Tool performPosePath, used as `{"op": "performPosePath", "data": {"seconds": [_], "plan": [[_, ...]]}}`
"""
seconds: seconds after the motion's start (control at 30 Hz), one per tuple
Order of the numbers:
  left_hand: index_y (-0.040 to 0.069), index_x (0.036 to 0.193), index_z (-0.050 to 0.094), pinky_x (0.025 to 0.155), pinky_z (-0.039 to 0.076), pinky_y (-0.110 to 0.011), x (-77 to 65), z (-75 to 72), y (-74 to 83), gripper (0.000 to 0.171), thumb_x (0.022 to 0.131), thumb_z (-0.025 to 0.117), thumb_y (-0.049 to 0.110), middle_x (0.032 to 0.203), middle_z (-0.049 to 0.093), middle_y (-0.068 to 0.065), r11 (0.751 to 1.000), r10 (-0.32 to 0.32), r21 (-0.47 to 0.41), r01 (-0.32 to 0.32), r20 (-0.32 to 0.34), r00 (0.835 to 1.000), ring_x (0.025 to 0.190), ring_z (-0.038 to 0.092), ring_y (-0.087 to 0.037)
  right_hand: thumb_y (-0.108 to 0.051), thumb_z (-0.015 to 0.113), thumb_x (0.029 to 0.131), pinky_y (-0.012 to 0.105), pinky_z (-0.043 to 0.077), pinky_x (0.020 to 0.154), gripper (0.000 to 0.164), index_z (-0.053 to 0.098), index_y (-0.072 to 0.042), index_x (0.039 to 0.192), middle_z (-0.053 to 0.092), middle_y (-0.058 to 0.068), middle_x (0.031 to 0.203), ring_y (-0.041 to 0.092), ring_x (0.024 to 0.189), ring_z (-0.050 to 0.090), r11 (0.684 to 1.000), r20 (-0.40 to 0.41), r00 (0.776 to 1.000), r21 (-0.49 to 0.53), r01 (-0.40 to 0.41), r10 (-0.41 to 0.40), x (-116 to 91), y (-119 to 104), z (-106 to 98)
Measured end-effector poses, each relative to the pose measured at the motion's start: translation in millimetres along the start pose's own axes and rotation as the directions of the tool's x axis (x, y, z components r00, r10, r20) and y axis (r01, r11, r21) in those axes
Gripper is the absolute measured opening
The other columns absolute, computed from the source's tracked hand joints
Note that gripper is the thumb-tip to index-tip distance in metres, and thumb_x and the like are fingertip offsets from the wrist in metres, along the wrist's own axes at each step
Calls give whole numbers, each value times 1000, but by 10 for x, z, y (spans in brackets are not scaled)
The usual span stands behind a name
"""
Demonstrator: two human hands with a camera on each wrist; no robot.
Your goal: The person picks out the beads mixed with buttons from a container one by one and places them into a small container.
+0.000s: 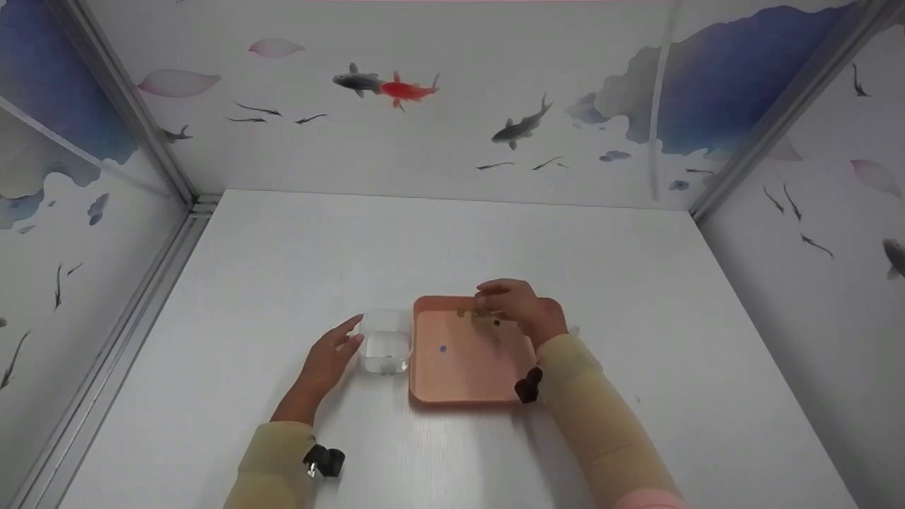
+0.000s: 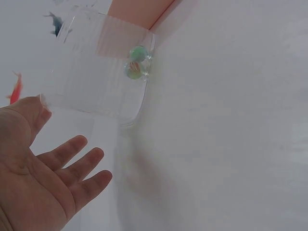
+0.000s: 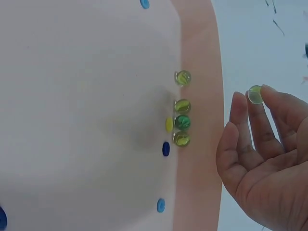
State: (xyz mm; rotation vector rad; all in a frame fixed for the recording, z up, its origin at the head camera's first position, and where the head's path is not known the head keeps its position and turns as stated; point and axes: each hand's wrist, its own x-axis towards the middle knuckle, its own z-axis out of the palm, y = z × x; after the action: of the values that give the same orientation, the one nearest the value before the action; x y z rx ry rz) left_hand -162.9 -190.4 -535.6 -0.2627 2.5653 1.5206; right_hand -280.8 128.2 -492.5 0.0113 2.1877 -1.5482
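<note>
Pinching marble, right fingers over tray; discs beside other marbles.

Red fish on white wall

Yellow-green marble, plain salmon tray

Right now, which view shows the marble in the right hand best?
Right wrist: the marble shows large and mostly uncovered, pinched in the right hand. Head shows that hand over the tray, but I can't make out the held marble there. Left wrist doesn't show it.
</note>
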Motion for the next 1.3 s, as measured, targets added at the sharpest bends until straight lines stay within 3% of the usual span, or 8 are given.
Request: {"op": "performPosePath", "data": {"seconds": [0.2, 0.6, 0.9, 1.3], "plan": [[17, 149, 39, 109, 32, -57, 2, 0, 10, 47, 103, 47, 27, 152, 35, -18, 1000, -4, 4, 4, 7, 1000, 135, 39, -40, -14, 67, 90, 46, 45, 102, 39, 61, -7, 128, 64, 7, 123, 23, 112, 60, 1000, -4, 1000, 29, 1, 0, -41, -63, 63], [20, 150, 37, 109, 32, -56, 13, 3, -10, 50, 103, 46, 33, 153, 36, -14, 1000, 4, 10, -4, 15, 1000, 136, 39, -38, -19, 70, 88, 54, 42, 95, 39, 63, -9, 125, 63, 6, 123, 31, 110, 58, 996, 6, 997, 26, 80, -81, -134, -99, 160], [18, 149, 38, 109, 33, -55, 4, 9, -2, 48, 103, 46, 29, 151, 39, -15, 1000, 6, 6, -6, 5, 1000, 134, 41, -38, -15, 70, 89, 50, 47, 96, 29, 68, -8, 117, 67, 7, 117, 25, 105, 61, 991, -35, 991, 15, 129, -129, -144, -152, 312], [19, 149, 38, 109, 32, -56, 0, 16, 2, 48, 103, 46, 29, 151, 38, -14, 1000, 0, 1, 0, 1, 1000, 135, 40, -38, -15, 66, 92, 51, 47, 98, 26, 68, -7, 117, 67, 7, 114, 22, 102, 64, 983, 12, 983, 14, 184, -184, -160, -179, 478]]}}
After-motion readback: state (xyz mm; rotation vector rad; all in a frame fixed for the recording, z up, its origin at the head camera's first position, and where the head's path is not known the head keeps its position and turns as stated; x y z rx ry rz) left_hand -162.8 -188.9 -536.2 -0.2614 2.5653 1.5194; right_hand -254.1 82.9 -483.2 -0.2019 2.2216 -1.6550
